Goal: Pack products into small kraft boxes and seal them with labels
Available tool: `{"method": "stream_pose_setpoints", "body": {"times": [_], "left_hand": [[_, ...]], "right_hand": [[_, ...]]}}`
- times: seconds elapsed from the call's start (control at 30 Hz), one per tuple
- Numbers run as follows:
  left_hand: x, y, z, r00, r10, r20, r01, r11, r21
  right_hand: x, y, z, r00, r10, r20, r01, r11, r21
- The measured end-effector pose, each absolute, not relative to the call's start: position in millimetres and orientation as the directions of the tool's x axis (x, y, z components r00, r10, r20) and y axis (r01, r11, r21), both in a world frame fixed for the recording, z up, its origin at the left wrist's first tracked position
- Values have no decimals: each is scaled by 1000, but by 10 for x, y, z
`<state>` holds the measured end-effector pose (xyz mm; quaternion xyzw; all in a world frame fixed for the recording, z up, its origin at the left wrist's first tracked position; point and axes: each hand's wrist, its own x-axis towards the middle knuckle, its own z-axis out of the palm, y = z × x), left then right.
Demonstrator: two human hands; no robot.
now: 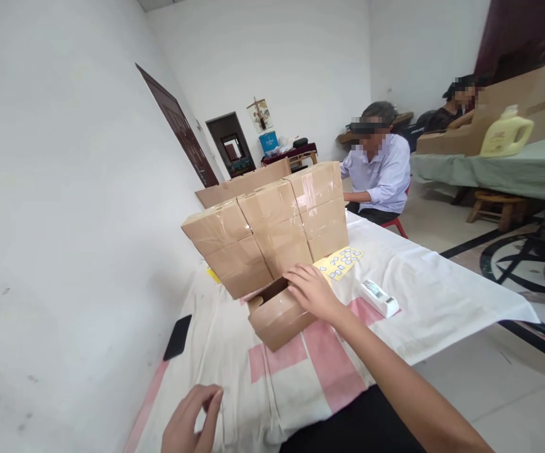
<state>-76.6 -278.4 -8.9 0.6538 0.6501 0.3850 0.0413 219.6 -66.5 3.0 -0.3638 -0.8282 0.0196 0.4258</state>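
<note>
A small cardboard box [284,318] stands on the cloth in front of me, its dark opening at the top. My right hand [314,292] rests over the right end of this box with the fingers stretched out; whether the fingertips press on its rim is hard to see. Near the front edge, my left hand [194,415] hovers away from the box, fingers curled and thumb tip against them, with nothing visible in it. Stacked taped cartons [275,229] rise directly behind the small box. A yellow sheet with printed shapes [342,261] lies right of the cartons.
A white device [379,297] sits right of my hand. At the left lies a black phone [178,336] beside the wall. Across the table sits a person in a light shirt [385,170]. Farther right, a yellow jug [506,133] stands on another table near a second person [454,113].
</note>
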Motion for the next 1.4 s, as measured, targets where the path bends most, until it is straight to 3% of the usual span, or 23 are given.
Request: {"method": "stream_pose_setpoints", "body": {"times": [0.17,0.27,0.4,0.7,1.4], "left_hand": [[-688,-2444,280,40,992,122,839,-100,535],[-651,-2139,438,107,993,38,846,-112,522],[-589,-1650,532,160,987,34,850,-155,504],[-544,-748,304,282,959,-31,729,-193,657],[-525,-623,30,176,983,-49,771,-107,627]], "right_hand": [[1856,-354,-186,-523,743,418,716,649,-257],[1841,-363,-419,-501,773,390,756,610,-238],[1879,-374,-513,-490,783,383,762,598,-247],[1823,-307,-408,-483,795,367,771,584,-252],[1817,-272,-402,-476,809,346,769,573,-282]]}}
